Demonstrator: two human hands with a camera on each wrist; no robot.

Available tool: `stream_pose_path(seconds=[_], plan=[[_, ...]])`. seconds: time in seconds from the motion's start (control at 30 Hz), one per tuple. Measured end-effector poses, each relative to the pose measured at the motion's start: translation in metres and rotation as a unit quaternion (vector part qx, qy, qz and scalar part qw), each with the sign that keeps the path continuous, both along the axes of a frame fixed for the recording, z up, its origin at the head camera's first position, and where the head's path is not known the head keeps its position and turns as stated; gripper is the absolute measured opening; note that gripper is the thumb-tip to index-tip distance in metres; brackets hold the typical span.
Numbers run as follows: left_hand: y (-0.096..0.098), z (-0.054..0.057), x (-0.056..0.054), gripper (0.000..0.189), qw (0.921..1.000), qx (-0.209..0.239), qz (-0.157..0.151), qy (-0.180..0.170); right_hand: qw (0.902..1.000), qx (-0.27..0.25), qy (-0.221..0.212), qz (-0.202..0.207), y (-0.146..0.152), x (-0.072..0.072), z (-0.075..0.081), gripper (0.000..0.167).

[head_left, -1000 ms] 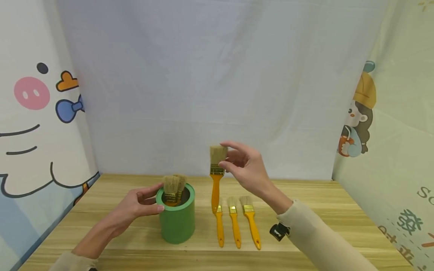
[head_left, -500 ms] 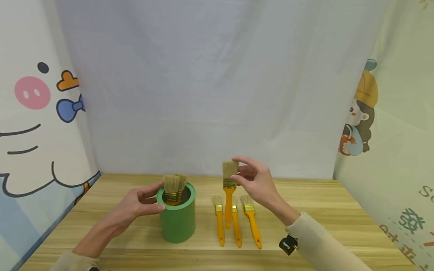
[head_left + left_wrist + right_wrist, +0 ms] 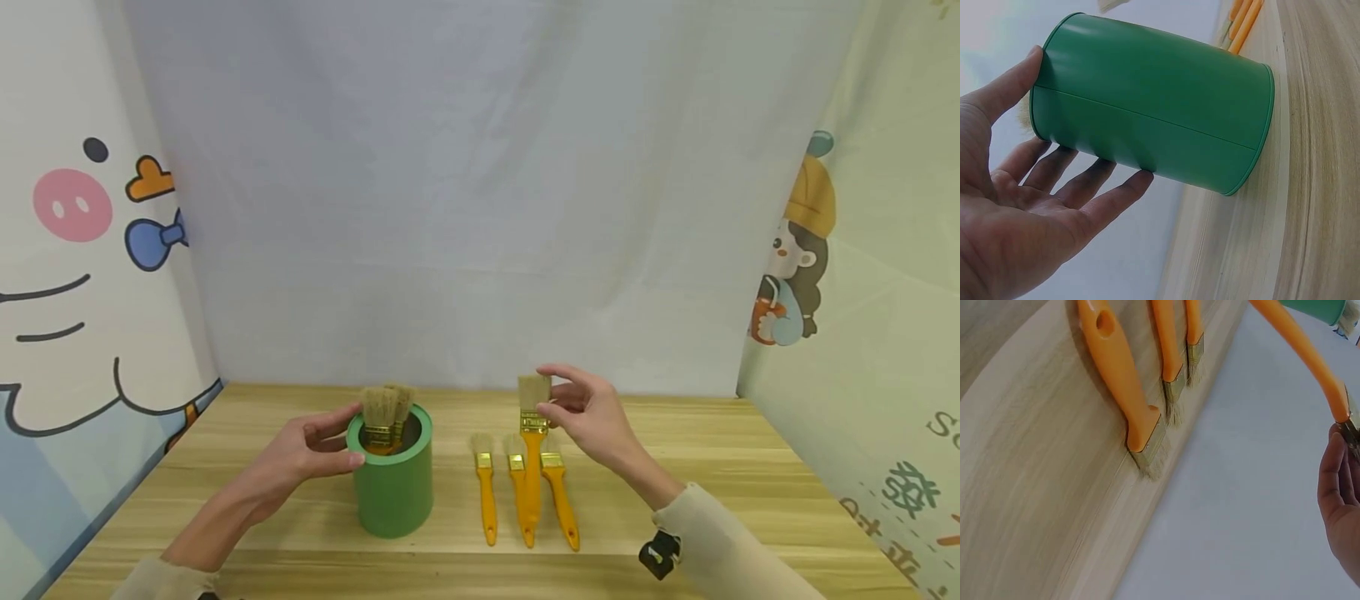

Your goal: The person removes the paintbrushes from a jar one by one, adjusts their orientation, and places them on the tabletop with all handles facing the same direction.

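Observation:
My left hand (image 3: 300, 448) holds the side of a green can (image 3: 393, 496), thumb near the front rim and fingers toward the back. In the left wrist view several fingertips touch the can's wall. Two paintbrushes (image 3: 379, 410) stand bristles up in the can; their handles are mostly hidden inside. My right hand (image 3: 592, 421) pinches another paintbrush (image 3: 532, 458) by its bristle end, handle hanging down. It is above three smaller paintbrushes lying on the table: a left one (image 3: 487, 500), a middle one (image 3: 519, 487), partly covered, and a right one (image 3: 561, 500).
The wooden table (image 3: 300, 550) reaches back to a pale grey curtain (image 3: 450, 208). Printed cloths hang at both sides, one with a cartoon animal (image 3: 71, 250) at the left. The three lying brushes sit right of the can.
My right hand has moved right and down with the paintbrush, from over the left lying brush to over the middle and right ones. The left hand and can have not moved.

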State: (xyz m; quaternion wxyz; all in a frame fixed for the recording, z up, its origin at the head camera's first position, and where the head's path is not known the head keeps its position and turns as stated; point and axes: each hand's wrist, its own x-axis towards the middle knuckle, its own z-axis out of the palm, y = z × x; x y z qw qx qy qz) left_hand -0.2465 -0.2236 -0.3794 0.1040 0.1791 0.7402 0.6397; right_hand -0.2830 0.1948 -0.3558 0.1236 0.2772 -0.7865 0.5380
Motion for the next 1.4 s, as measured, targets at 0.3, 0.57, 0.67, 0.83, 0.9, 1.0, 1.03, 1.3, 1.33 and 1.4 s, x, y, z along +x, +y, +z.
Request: stream_pose_path(seconds=[0.3, 0.57, 0.67, 0.83, 0.9, 1.0, 1.03, 1.3, 1.33, 1.4], plan=[[0.000, 0.001, 0.000, 0.087, 1.0000, -0.004, 0.002, -0.005, 0.9989, 0.015, -0.040, -0.021, 0.026, -0.004, -0.008, 0.047], [0.001, 0.001, 0.001, 0.087, 1.0000, -0.005, 0.002, -0.007, 0.9908, 0.026, -0.130, -0.028, 0.055, -0.007, -0.013, 0.051], [0.000, 0.001, 0.001, 0.087, 1.0000, -0.004, 0.002, -0.003, 0.9870, 0.029, -0.157, -0.023, 0.065, -0.010, -0.015, 0.053], [0.000, 0.002, 0.001, 0.087, 1.0000, -0.005, 0.001, 0.001, 0.9810, 0.036, -0.190, -0.020, 0.078, -0.018, -0.022, 0.055], [0.000, 0.001, 0.001, 0.088, 1.0000, -0.006, 0.002, 0.001, 0.9780, 0.039, -0.204, -0.019, 0.082, -0.022, -0.026, 0.055], [0.000, 0.001, 0.001, 0.088, 1.0000, -0.009, 0.003, 0.002, 0.9733, 0.044, -0.225, -0.016, 0.086, -0.026, -0.033, 0.056], [0.000, 0.001, 0.001, 0.088, 0.9999, -0.010, 0.003, 0.001, 0.9719, 0.045, -0.231, -0.016, 0.087, -0.027, -0.036, 0.056], [0.000, 0.001, 0.000, 0.088, 0.9999, -0.012, 0.002, -0.003, 0.9658, 0.070, -0.250, 0.001, 0.090, -0.036, -0.050, 0.056], [0.000, 0.002, 0.000, 0.088, 0.9999, -0.013, 0.002, -0.004, 0.9649, 0.073, -0.252, 0.001, 0.090, -0.037, -0.052, 0.056], [0.000, 0.002, 0.000, 0.088, 0.9999, -0.014, 0.002, -0.003, 0.9629, 0.082, -0.257, 0.000, 0.090, -0.039, -0.054, 0.056]])
